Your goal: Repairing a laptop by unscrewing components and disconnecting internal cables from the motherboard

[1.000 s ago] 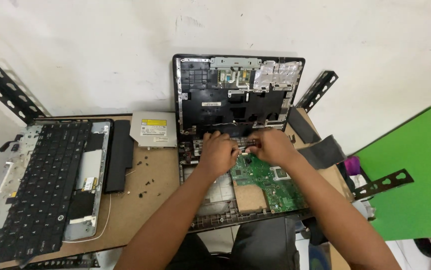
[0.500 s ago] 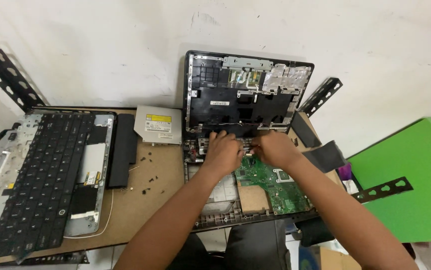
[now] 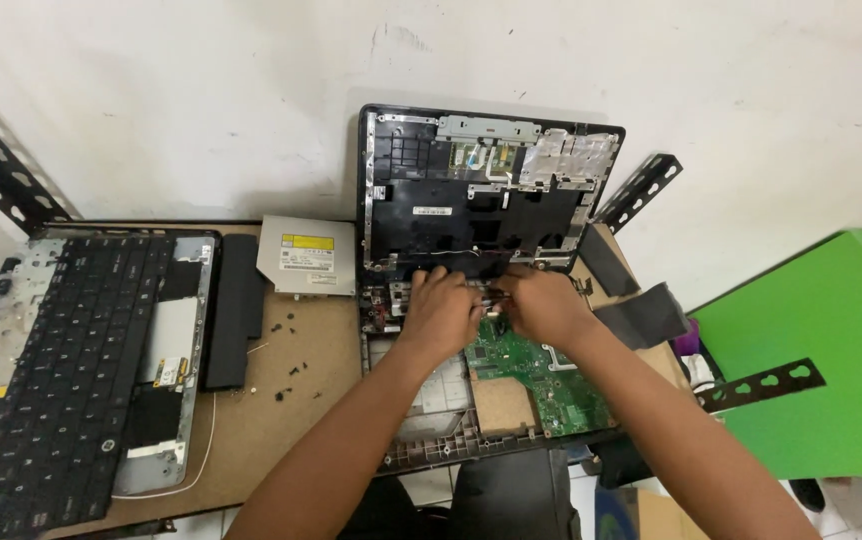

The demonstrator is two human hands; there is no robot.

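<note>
2 hands, left (image 3: 443, 312) & right (image 3: 541, 305), grip state unclear, on 1 laptop base (image 3: 431, 420); 1 keyboard (image 3: 61, 360) apart.

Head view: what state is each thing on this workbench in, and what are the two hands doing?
Laptop base: opened up, green circuit board exposed.
Top cover: stood up against the wall, underside showing.
Keyboard: taken out, lying flat on the left.
Optical drive: removed, lying flat.
Small screws: loose on the board.
Left hand: on the hinge area, fingers curled.
Right hand: beside it, grip unclear.

opened black laptop base (image 3: 431, 420), green motherboard (image 3: 541, 370)
</note>
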